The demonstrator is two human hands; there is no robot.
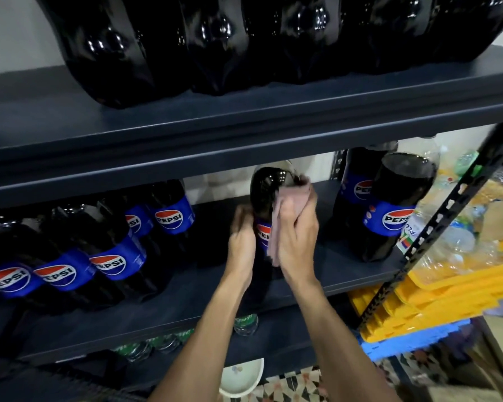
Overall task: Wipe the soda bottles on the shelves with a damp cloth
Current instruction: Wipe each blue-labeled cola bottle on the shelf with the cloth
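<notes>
Steadying the centre-frame soda bottle (264, 195) with curled left hand (241, 236) fingers lets the right hand (298, 227), fingers clutching the damp cloth (288, 198), rub it

The left hand (241, 239) holds a dark plastic Pepsi bottle with a blue label (263, 190), its fingers around the left side. The right hand (298, 230) grips a pale pink cloth (294, 195) against the bottle, and the cloth shows above and beside its fingers.

Bare shelf floor (331, 271) is showing L & R of the mid bottle (263, 192), btwn it and the L bottle group (172, 219) and the 2 R bottles (389, 216). Upper shelf (244, 134) is hanging low over tops; post (436, 224) is blocking R front.
</notes>
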